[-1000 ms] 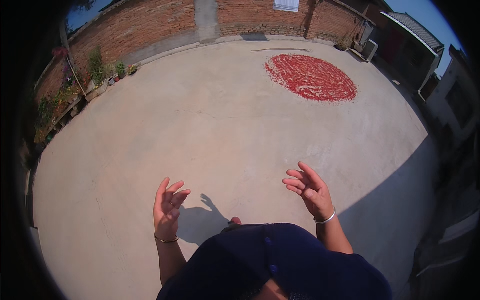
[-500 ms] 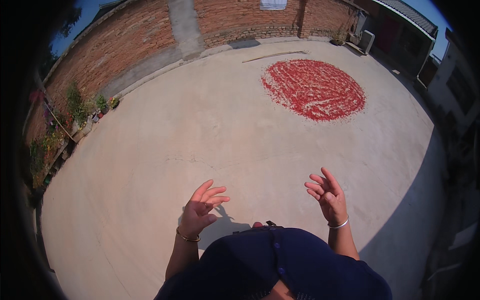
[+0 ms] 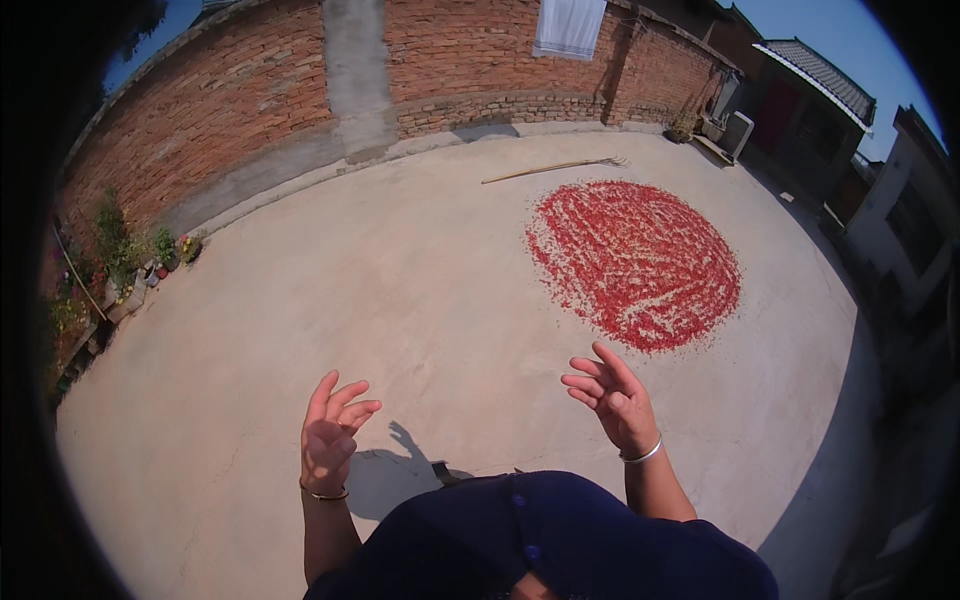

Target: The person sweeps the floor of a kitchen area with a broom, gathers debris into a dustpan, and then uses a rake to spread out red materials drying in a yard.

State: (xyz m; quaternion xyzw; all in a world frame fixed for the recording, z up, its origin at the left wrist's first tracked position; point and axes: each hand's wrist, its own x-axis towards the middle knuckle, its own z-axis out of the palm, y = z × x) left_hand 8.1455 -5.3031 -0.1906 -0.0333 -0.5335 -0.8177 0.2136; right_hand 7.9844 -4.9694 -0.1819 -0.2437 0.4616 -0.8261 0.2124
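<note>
My left hand is raised in front of me with its fingers apart and nothing in them; a bracelet circles its wrist. My right hand, a silvery bangle on its wrist, is held up the same way, open and holding nothing. Ahead, a round patch of small red pieces, perhaps drying peppers, lies spread in ridges over the pale concrete ground. Both hands are in the air, apart from it; the right one is nearer. Beyond the patch lies a long-handled rake, its tined end to the right.
A brick wall bounds the far side, with a white cloth hanging on it. Potted flowers and plants line the left edge. Low buildings stand at right, throwing a broad shadow over the ground.
The red patch and the rake are closer and lower in view, and more of the wall shows. Both hands sit further left in the picture, still raised and spread.
</note>
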